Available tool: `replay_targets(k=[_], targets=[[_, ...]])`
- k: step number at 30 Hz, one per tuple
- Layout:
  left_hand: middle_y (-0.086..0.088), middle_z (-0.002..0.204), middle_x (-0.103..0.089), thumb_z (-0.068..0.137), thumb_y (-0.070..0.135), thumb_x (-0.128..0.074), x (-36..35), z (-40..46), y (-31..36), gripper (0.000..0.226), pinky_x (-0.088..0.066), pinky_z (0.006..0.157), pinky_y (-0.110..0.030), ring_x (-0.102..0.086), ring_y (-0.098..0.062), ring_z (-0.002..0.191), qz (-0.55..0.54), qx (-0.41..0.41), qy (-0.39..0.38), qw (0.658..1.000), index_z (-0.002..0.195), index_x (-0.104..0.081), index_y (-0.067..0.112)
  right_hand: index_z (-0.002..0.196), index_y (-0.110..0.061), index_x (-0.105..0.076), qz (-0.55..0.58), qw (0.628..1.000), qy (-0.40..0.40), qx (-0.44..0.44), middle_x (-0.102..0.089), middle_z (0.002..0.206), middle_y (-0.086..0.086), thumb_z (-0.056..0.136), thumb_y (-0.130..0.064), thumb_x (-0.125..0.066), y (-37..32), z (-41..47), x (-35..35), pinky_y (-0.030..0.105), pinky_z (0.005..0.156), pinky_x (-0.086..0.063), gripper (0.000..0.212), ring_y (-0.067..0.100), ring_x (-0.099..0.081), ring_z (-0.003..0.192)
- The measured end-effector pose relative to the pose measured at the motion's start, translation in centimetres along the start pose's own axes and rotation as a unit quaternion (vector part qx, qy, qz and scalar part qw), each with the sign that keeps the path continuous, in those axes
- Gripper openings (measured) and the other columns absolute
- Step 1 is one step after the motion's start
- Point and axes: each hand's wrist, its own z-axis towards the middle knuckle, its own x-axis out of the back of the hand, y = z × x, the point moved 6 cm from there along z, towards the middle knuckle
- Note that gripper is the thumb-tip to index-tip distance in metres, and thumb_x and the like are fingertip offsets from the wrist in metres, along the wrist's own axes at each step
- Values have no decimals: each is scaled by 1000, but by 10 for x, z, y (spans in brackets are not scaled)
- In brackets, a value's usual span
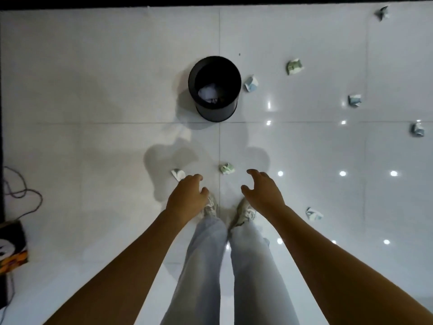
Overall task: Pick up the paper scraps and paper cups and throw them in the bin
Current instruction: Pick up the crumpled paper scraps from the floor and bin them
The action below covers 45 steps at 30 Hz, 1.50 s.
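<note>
Partly hidden: scrap [178, 174] behind left hand [187, 198]; both hands loose, empty; right hand [263, 193].

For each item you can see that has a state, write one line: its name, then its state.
Black bin: upright, open top, some crumpled paper inside.
Left hand: fingers loosely curled, holding nothing.
Right hand: fingers spread and bent, holding nothing.
Crumpled green paper: on the floor, between the hands, untouched.
Crushed paper cup: on the floor by the left hand, untouched.
</note>
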Motion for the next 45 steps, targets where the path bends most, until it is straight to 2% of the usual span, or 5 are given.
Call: replay_targets(k=[7,24,29,39,45], targets=[[-8,135,-53,96,25,-50,-83,87,-55,38,-42,97,-30,-51,-23,122,-22,-4,-10,1000,131,-49,13,144,-21,-37,6,1000,-13,-1,-44,143,6,91,-25,-55,39,103,-92,37,93,-50,56,29,-59,110],[0,134,-54,93,31,-54,-269,281,-166,36,-35,93,-24,-51,-20,121,-28,4,-3,1000,129,-51,22,147,-22,-35,-51,995,-6,90,-35,151,4,83,-18,-70,148,357,-267,41,98,-48,73,30,-44,127],[-1,136,-53,94,31,-53,-283,305,-169,37,-36,93,-24,-51,-20,121,-32,-9,-7,999,130,-51,21,142,-23,-42,-82,988,0,133,-32,152,1,82,-16,-71,148,378,-287,39,99,-44,67,29,-38,131],[-3,137,-52,94,26,-54,-284,299,-152,41,-39,96,-27,-50,-19,123,-52,-22,-5,998,133,-48,18,110,-11,-67,-14,991,28,128,-62,109,6,94,-11,-55,142,355,-287,24,75,-42,20,22,-55,98],[-4,141,-48,92,26,-57,-268,270,-141,48,-41,100,-32,-49,-22,126,-68,5,1,998,138,-43,18,104,-7,-68,64,989,30,131,-64,104,8,93,-8,-56,123,306,-267,33,78,-51,16,23,-61,92]])
